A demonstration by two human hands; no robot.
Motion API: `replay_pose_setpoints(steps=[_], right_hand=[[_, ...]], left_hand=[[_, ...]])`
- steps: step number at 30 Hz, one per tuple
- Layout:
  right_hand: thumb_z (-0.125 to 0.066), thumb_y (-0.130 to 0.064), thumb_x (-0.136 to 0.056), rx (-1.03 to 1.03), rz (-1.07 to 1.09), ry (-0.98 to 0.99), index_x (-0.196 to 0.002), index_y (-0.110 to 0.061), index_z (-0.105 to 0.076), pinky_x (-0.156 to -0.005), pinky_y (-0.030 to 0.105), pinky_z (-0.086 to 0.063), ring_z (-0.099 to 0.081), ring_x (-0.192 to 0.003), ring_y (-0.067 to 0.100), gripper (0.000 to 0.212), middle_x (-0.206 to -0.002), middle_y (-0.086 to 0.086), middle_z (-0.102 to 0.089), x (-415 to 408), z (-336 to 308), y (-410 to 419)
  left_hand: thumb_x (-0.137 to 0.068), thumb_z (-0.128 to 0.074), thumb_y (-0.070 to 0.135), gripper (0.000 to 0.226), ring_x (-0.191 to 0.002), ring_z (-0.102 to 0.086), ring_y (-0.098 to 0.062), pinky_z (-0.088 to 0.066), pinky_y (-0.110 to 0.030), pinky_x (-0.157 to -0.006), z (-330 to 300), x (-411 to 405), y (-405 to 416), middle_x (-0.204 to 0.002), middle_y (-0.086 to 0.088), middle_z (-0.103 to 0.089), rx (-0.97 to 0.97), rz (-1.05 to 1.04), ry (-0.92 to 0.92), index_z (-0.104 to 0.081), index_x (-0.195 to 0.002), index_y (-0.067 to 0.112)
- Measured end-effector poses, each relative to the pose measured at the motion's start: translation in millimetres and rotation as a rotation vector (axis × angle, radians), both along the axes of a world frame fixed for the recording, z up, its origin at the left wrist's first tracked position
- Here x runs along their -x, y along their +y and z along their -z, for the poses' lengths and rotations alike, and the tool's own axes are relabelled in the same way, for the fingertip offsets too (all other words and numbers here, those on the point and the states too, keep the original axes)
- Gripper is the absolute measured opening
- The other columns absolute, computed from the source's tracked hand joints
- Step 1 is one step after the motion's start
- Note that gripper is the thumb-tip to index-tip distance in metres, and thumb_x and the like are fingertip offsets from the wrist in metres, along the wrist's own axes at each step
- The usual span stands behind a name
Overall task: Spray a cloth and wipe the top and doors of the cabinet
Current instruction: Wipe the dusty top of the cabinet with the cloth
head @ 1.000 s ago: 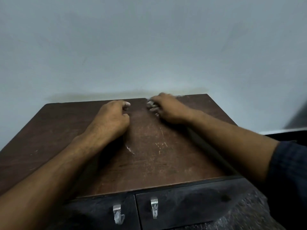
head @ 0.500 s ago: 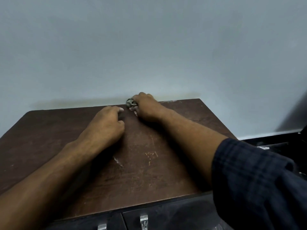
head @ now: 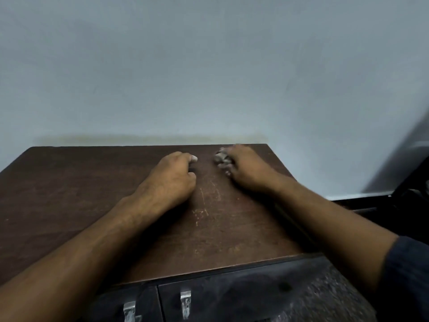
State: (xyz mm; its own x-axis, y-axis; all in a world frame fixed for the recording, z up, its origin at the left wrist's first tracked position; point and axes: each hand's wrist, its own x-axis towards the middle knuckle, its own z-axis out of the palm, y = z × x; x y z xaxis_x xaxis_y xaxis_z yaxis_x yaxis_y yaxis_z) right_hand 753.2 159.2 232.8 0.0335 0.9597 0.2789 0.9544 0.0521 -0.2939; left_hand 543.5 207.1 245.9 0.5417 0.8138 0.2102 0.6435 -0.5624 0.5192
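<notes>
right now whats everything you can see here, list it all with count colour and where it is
cabinet top: one, dark brown and scratched, fills the middle of the view, against the wall
cabinet doors: two, black, below the front edge of the top
door handles: two, silver metal, one on each door near the centre seam
cloth: one, small grey wad, near the back edge of the top, held by the right hand
wall: one, pale grey-blue, behind the cabinet
sleeve: one, dark checked, on the right arm at the lower right
left hand: one, fingers curled, holding nothing visible, rests on the top beside the cloth
right hand: one, grips the cloth on the top
</notes>
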Motion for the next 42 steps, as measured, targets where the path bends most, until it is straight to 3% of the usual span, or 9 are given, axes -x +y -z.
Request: replay_pose_setpoints(steps=[3, 9, 16, 19, 23, 32, 36, 38, 42], right_hand=[[-0.058, -0.011, -0.090, 0.009, -0.122, -0.011, -0.125, -0.017, -0.064, -0.096, 0.006, -0.033, -0.056, -0.118, 0.011, 0.036, -0.129, -0.001, -0.064, -10, 0, -26], [-0.056, -0.012, -0.094, 0.083, 0.404, 0.013, -0.105, -0.013, -0.066, -0.095, 0.032, -0.045, -0.061, -0.109, 0.034, 0.015, -0.109, 0.013, -0.068, -70, -12, -35], [-0.062, -0.019, -0.093, 0.026, -0.120, -0.026, -0.130, -0.012, -0.062, -0.105, 0.023, -0.038, -0.055, -0.123, 0.018, 0.038, -0.131, 0.008, -0.064, 0, -2, -57], [-0.059, -0.005, -0.089, -0.025, 0.084, 0.030, -0.115, -0.004, -0.067, -0.095, 0.025, -0.042, -0.062, -0.114, 0.033, 0.028, -0.116, 0.018, -0.069, -32, -5, -53], [-0.053, -0.018, -0.095, 0.059, 0.403, 0.019, -0.132, -0.018, -0.057, -0.113, 0.036, -0.032, -0.045, -0.129, 0.036, 0.038, -0.134, 0.017, -0.053, -43, 8, -22], [-0.058, -0.027, -0.096, 0.052, -0.310, 0.010, -0.128, -0.022, -0.060, -0.111, 0.036, -0.037, -0.049, -0.127, 0.025, 0.032, -0.131, 0.005, -0.058, 168, 4, -33], [-0.062, -0.008, -0.091, 0.079, -0.750, 0.041, -0.130, -0.012, -0.062, -0.110, 0.029, -0.036, -0.051, -0.122, 0.022, 0.039, -0.130, 0.009, -0.060, 212, -1, -77], [-0.061, 0.001, -0.088, 0.118, -0.758, 0.053, -0.131, -0.008, -0.062, -0.111, 0.025, -0.033, -0.052, -0.126, 0.021, 0.044, -0.134, 0.011, -0.060, 195, -7, -74], [-0.057, -0.001, -0.094, 0.091, -0.350, 0.093, -0.128, -0.009, -0.064, -0.099, 0.013, -0.040, -0.059, -0.121, 0.021, 0.036, -0.132, 0.010, -0.063, 118, -16, -28]], left_hand=[[-0.087, -0.049, 0.009, 0.052, -0.129, -0.049, -0.013, -0.036, -0.025, -0.105, -3, 4, -8, -0.138, 0.004, -0.055, -0.027, 0.029, -0.015, -0.056, -0.137, 0.021], [-0.089, -0.049, 0.007, 0.050, -0.118, -0.052, -0.006, -0.033, -0.018, -0.096, -3, 20, -25, -0.135, 0.006, -0.057, -0.009, 0.046, -0.024, -0.056, -0.136, 0.021], [-0.089, -0.046, 0.007, 0.048, -0.117, -0.053, -0.007, -0.034, -0.018, -0.097, -10, 9, -33, -0.133, 0.006, -0.059, -0.003, 0.054, -0.032, -0.060, -0.133, 0.022], [-0.091, -0.045, 0.006, 0.046, -0.104, -0.053, -0.004, -0.038, -0.020, -0.092, -15, 30, -31, -0.128, 0.007, -0.062, 0.036, 0.007, -0.038, -0.063, -0.128, 0.024], [-0.091, -0.045, 0.004, 0.045, -0.109, -0.060, -0.011, -0.043, -0.025, -0.097, -18, 67, -28, -0.129, 0.004, -0.065, 0.057, -0.125, -0.063, -0.065, -0.127, 0.021], [-0.088, -0.040, -0.003, 0.051, -0.125, -0.056, -0.012, -0.033, -0.017, -0.100, -17, 129, -34, -0.132, 0.002, -0.065, 0.021, -0.318, -0.106, -0.065, -0.128, 0.018], [-0.086, -0.041, -0.003, 0.052, -0.119, -0.057, -0.007, -0.037, -0.020, -0.100, -15, 152, -42, -0.125, 0.008, -0.067, 0.014, -0.334, -0.141, -0.067, -0.125, 0.022], [-0.087, -0.042, -0.001, 0.052, -0.114, -0.056, -0.003, -0.036, -0.018, -0.097, -14, 159, -45, -0.122, 0.011, -0.067, 0.024, -0.339, -0.132, -0.067, -0.124, 0.024], [-0.089, -0.043, 0.003, 0.049, -0.107, -0.053, 0.002, -0.034, -0.016, -0.094, -15, 165, -47, -0.123, 0.013, -0.066, 0.033, -0.343, -0.122, -0.066, -0.125, 0.026]])
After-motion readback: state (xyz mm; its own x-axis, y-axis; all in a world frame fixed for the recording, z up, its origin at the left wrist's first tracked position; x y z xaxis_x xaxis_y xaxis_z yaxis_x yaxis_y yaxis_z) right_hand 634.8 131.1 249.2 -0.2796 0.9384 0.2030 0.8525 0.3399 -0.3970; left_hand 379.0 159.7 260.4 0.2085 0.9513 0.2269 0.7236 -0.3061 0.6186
